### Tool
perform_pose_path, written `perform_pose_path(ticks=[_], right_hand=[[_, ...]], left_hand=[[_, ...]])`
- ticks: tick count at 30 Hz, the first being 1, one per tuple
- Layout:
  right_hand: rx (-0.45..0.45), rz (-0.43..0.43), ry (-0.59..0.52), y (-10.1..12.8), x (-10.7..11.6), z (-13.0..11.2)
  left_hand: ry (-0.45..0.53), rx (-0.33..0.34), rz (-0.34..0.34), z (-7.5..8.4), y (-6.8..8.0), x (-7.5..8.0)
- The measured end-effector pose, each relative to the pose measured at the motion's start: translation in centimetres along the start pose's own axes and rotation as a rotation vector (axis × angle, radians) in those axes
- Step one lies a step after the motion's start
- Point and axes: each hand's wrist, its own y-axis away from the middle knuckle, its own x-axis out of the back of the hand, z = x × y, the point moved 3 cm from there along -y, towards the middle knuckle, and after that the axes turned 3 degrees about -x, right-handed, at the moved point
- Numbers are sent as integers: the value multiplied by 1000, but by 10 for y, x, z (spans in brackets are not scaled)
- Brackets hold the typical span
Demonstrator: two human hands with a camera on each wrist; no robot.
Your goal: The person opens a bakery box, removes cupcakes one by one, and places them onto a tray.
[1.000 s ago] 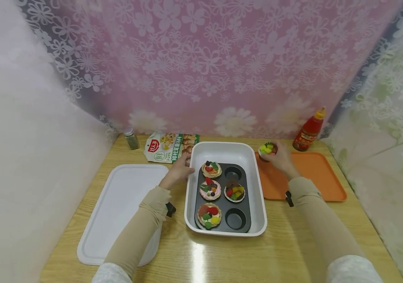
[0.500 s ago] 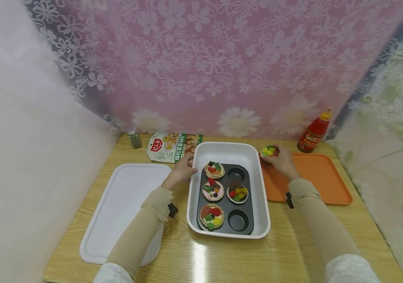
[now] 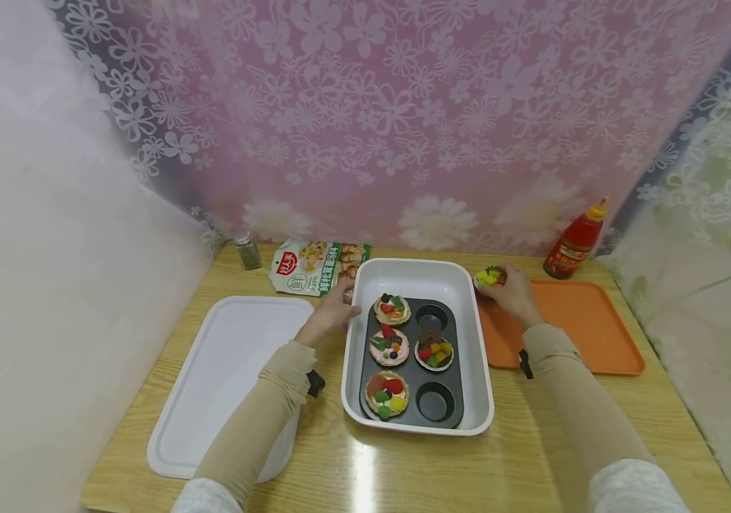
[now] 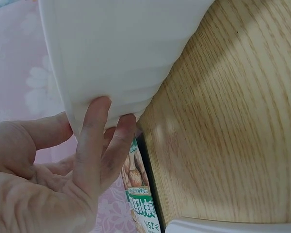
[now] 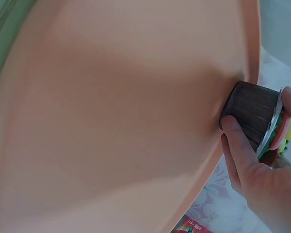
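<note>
On the left of the bench (image 3: 436, 477) lies a white tray (image 3: 231, 385), with a jar (image 3: 247, 251) and a packet (image 3: 298, 267) beyond it at the far side. The left hand (image 3: 333, 311) pinches the left rim of a white basin (image 3: 417, 429), thumb on one side, fingers on the outer wall. In the basin a muffin tin (image 3: 412, 377) carries three tarts (image 3: 389, 347) down its left column and one filled cup (image 3: 434, 353) at middle right; its far-right and near-right hollows are bare. The right hand (image 3: 516, 293) holds a fruit cup (image 5: 252, 109) narrowly between thumb and fingers, at the far-left corner of an orange tray (image 3: 583, 328); I cannot tell whether it touches the tray. A bottle (image 3: 575, 242) stands far right.

The cup sits just beside the basin's rim, so a low sideways move could knock it. A loose pinch might drop it; a harder left-hand pull could shift the basin.

The packet's red logo reads 好人家, with "≥25%" below; the bottle's label is too small to read.
</note>
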Motion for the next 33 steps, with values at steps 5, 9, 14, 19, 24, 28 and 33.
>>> perform_pose_path(ticks=[5, 9, 14, 19, 24, 28, 33], right_hand=[[2, -11, 9, 0, 0, 0], [-9, -18, 19, 0, 1, -1], [-36, -35, -11, 1, -1, 0], [-52, -59, -46, 2, 1, 2], [-13, -46, -97, 4, 9, -1], [51, -17, -123, 10, 18, -13], [127, -20, -125, 20, 25, -33]], left_hand=[[14, 0, -7, 0, 0, 0], [19, -8, -3, 0, -1, 1], [27, -11, 1, 0, 0, -1], [42, -20, -9, -2, 0, -2], [46, -19, -26, -5, 0, -1], [38, -22, -31, -4, 1, 1], [55, -20, -43, -1, 2, 1]])
